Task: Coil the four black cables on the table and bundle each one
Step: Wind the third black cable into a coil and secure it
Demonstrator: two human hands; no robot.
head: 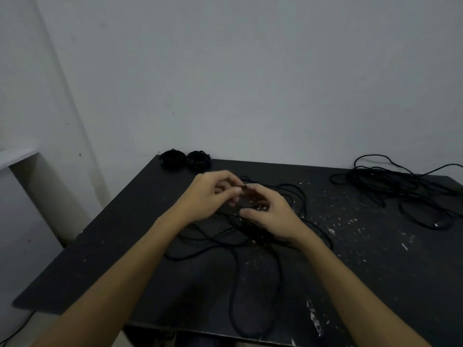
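Where a pale wall [250, 83] meets its far edge, the matt black surface [125, 246] is flecked with white specks. Two finished coils [185, 160] sit side by side at its far left corner, and a loose tangle [400, 191] sprawls at far right. At the middle, the left hand [210, 194] and right hand [268, 211] both pinch the end of a thin cable [250, 246] looping loosely beneath them.
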